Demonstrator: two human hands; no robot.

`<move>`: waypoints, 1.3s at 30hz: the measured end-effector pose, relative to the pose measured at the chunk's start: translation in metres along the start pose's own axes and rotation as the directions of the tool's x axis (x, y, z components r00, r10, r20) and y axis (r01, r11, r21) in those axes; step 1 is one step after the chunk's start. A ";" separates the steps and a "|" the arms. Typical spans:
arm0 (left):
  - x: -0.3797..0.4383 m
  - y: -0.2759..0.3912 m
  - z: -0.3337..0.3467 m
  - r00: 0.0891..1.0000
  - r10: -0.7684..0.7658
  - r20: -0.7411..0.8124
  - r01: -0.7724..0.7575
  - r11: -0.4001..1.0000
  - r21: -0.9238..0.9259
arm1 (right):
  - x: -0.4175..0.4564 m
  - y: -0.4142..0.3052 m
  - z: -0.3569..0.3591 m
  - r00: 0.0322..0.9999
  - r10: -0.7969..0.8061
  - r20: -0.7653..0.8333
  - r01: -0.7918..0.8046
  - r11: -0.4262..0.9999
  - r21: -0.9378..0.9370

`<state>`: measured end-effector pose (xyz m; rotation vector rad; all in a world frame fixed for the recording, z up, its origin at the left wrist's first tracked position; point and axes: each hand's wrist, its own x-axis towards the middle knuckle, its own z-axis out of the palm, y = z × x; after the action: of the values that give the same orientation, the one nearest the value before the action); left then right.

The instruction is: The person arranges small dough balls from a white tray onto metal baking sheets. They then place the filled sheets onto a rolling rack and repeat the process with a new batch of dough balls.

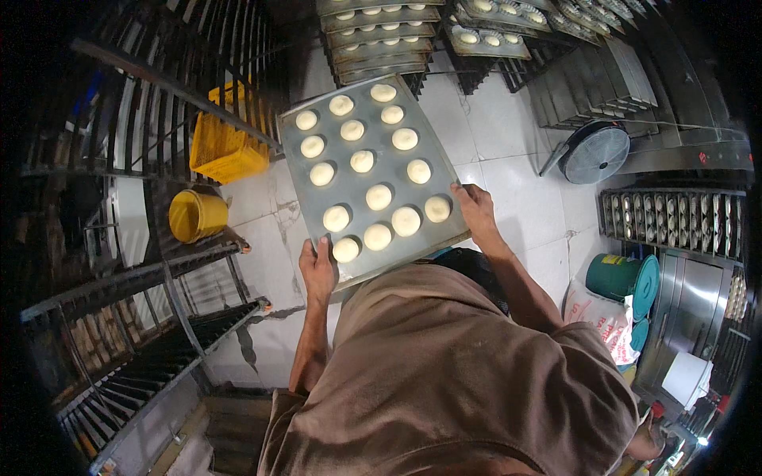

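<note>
A flat metal baking tray (394, 184) is held in front of my body, tilted a little in the view. Several round pale dough pieces (378, 197) lie on it in uneven rows. My left hand (317, 268) grips the tray's near left corner, thumb on the upper side. At the right edge, my right hand (475, 208) holds the tray near its closer corner. The fingers under the tray are hidden on both sides.
Racked trays of dough (381, 44) stand ahead. Dark metal racks (178, 321) are on the left, near a yellow crate (229, 146) and yellow bucket (198, 216). To the right are a round fan (595, 153), green lidded drum (622, 279) and white sack (595, 315). Part of another person (646, 437) shows lower right.
</note>
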<state>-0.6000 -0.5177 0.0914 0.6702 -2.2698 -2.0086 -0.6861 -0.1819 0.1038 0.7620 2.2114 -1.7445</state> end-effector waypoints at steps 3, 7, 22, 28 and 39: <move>0.000 0.001 -0.003 1.000 -0.003 0.003 0.003 1.000 -0.003 | -0.003 0.000 0.002 1.000 -0.028 -0.001 0.028 0.999 0.037; 0.003 0.008 0.002 1.000 -0.013 0.017 0.014 0.998 -0.062 | -0.001 0.009 -0.001 0.999 -0.023 -0.022 0.024 0.999 0.037; 0.018 -0.038 0.015 0.996 -0.057 0.065 0.045 0.984 0.175 | 0.006 0.043 -0.012 0.995 -0.046 -0.089 0.043 0.999 -0.032; 0.000 -0.049 0.031 0.989 -0.145 0.019 0.139 0.976 0.168 | 0.036 0.058 -0.021 0.999 -0.052 0.000 0.052 0.984 -0.171; -0.005 -0.080 0.018 0.974 -0.191 -0.118 0.194 0.981 0.013 | 0.065 0.044 0.015 0.967 -0.152 0.205 0.183 0.973 -0.142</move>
<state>-0.5779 -0.5051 0.0136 1.0186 -2.2439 -1.9622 -0.7199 -0.1728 0.0318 0.3621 2.3028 -1.6106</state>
